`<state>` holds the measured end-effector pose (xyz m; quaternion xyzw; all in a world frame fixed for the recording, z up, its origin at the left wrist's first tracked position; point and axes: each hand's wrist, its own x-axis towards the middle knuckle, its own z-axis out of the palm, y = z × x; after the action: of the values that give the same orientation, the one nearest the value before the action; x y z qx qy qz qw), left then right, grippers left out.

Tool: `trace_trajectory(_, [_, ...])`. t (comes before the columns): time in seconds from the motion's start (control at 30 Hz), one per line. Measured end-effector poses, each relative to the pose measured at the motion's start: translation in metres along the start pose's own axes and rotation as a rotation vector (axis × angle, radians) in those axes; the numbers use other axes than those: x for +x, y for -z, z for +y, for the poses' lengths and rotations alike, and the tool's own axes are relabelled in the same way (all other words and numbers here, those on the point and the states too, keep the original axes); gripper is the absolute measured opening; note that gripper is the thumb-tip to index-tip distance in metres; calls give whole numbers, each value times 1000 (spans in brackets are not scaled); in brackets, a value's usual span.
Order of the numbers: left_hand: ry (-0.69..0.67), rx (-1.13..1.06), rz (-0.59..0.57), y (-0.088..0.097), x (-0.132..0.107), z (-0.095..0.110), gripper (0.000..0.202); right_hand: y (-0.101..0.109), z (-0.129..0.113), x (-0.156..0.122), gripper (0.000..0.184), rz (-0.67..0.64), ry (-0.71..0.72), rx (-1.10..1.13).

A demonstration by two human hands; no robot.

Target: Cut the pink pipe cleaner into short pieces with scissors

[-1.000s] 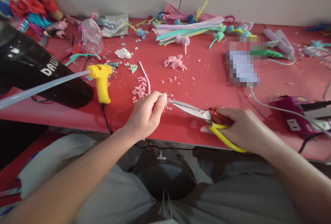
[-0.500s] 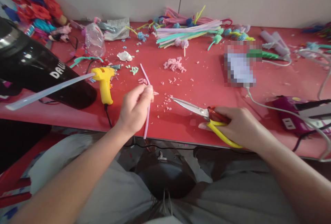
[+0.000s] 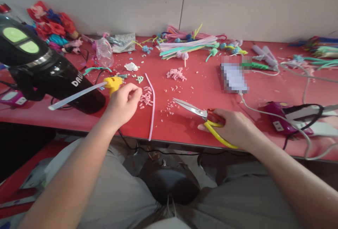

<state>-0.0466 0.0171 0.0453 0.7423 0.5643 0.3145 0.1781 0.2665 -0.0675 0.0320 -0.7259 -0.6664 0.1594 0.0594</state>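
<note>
Left hand: the bare left hand is closed narrowly, thumb against curled fingers; whether a bit sits between them I cannot tell.
Right hand: the bare right hand grips steel scissors with red and yellow handles, blades looking nearly together, tips pointing towards the left hand.
Pink pile: small cut pink pieces lie at the left fingertips, some tucked close behind them.
Loose stem: a thin, slightly bent lilac stem lies just right of that pile, apart from both hands, its near end at the table's front edge.
Good handling: a light pinch would suit these soft-looking bits; the left fingers are best kept low over the pile and clear of the stem, the scissor tips parked short of them.
Second pile: another heap of pink pieces lies beyond the scissor tips; pale crumbs litter the space before them and could mix in.
In the way: a yellow glue gun stands right behind the left hand, partly hidden by it; its long translucent glue stick juts out to the left, in front of a large black cylinder.
Right side: a purple power strip and white cable lie beyond the right hand.
</note>
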Motion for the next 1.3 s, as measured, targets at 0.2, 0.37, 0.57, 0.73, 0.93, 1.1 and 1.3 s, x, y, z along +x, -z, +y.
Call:
trace_trajectory(0.2, [-125, 181, -110, -6, 2, 1, 17, 12, -4, -3, 50, -60, -38, -114])
trace_trajectory(0.37, [-178, 146, -161, -20, 16, 12, 18, 19, -11, -10, 50, -26, 25, -225])
trace_trajectory(0.57, [-139, 128, -265, -45, 70, 29, 19, 20, -9, -15, 49, -23, 15, -239])
trace_trajectory(0.73, [-105, 191, -252, -73, 119, 38, 18, 18, -4, -13, 47, 15, -2, -192])
trace_trajectory(0.93, [-28, 317, -264, -90, 132, 39, 21, 20, -5, -10, 47, 20, -11, -150])
trace_trajectory(1.1, [-74, 384, -273, -97, 134, 39, 17, 20, -7, -11, 48, 17, -4, -121])
trace_trajectory(1.3, [-67, 410, -281, -96, 135, 39, 17, 19, -5, -10, 45, 8, -22, -128])
